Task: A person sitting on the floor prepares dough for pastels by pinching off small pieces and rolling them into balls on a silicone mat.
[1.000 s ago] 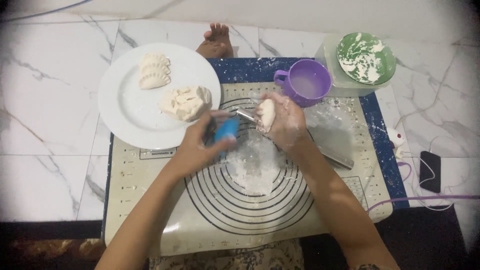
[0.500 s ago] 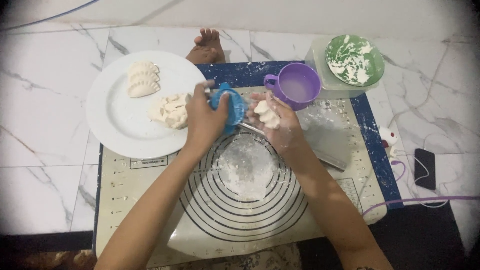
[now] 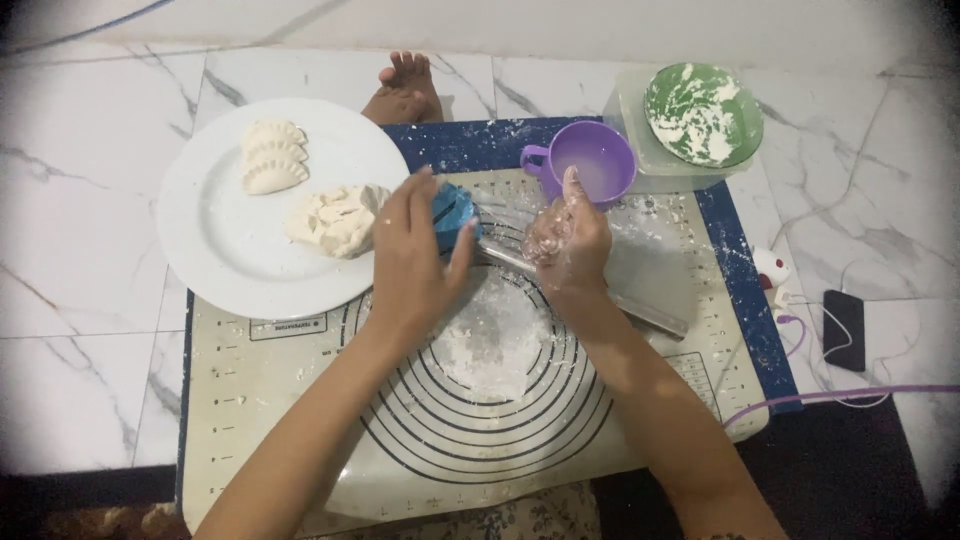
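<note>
My left hand [image 3: 410, 255] grips a small blue dumpling mould [image 3: 455, 215] just right of the white plate [image 3: 205, 270]. My right hand [image 3: 565, 240], dusted with flour, is curled around a pale piece of dough right below the purple cup [image 3: 590, 160]. The two hands are a few centimetres apart over the top of the baking mat [image 3: 260, 400] with its printed rings. A metal rolling pin [image 3: 650, 312] lies on the mat under my right hand. On the plate sit folded dumplings [image 3: 272, 155] and a lump of dough [image 3: 335, 220].
Loose flour [image 3: 490, 340] covers the mat's middle. A green bowl [image 3: 703, 112] smeared with flour stands on a clear container at the back right. A phone [image 3: 845, 330], a charger [image 3: 770, 265] and cables lie on the floor to the right. A bare foot [image 3: 405, 90] shows behind the mat.
Both hands have moved from the mat's middle toward its far edge, the left carrying the blue mould beside the plate, the right carrying the dough up to the purple cup.
</note>
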